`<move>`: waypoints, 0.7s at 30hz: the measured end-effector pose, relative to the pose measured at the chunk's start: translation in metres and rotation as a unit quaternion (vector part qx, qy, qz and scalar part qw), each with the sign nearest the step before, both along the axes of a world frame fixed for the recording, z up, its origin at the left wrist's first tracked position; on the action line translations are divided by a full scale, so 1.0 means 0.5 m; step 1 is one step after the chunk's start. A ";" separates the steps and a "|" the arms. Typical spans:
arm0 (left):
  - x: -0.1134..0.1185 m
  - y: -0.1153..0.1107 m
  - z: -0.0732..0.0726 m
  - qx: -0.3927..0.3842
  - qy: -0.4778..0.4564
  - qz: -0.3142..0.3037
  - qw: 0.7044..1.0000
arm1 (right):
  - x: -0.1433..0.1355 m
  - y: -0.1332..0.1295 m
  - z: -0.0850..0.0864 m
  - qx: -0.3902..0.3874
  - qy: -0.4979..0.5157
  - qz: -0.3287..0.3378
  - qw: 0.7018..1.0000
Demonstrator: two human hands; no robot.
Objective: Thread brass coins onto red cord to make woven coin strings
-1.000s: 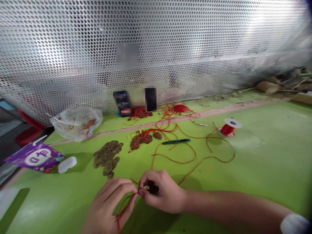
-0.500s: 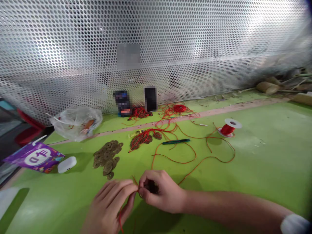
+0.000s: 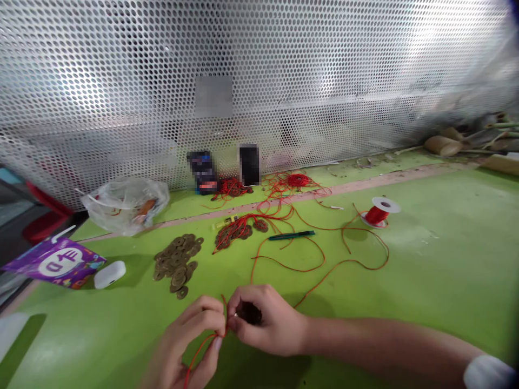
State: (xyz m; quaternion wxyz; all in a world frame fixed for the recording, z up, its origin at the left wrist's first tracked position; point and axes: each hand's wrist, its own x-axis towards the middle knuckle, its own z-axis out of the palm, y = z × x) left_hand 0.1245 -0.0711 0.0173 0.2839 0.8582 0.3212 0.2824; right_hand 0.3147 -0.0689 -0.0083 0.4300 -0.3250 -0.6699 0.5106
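Observation:
My left hand is closed in a pinch on a thin red cord, which trails down from the thumb and forefinger. Right beside it, my right hand is closed too, its thumb and forefinger pinching the cord where a short end sticks up. Dark brown round pieces, apparently coins, show inside its curled fingers, partly hidden. Beyond the hands lies a loose pile of bronze coins with holes. Coins strung on red cord lie behind, near a dark green pen-like tool.
A spool of red cord stands to the right on the green table. At left are a purple packet, a white case and a clear plastic bag. Two phones lean against the perforated metal panel.
My left hand has turned and its fingers have lifted, so the thumb and the cord under it now show. The right hand keeps its pinch, nearly in place.

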 end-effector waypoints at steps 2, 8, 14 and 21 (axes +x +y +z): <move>-0.006 0.000 -0.010 -0.051 -0.015 -0.009 0.999 | 0.000 0.001 0.001 -0.009 0.008 0.001 1.000; -0.017 0.009 -0.025 -0.251 -0.089 -0.014 0.964 | -0.005 0.001 0.003 -0.022 0.023 0.008 0.999; -0.017 0.016 0.004 -0.356 -0.159 0.041 0.920 | 0.003 0.012 0.009 -0.036 0.009 -0.026 0.999; -0.037 0.013 -0.008 -0.413 -0.250 0.106 0.869 | 0.006 0.020 0.016 -0.048 0.009 -0.049 0.998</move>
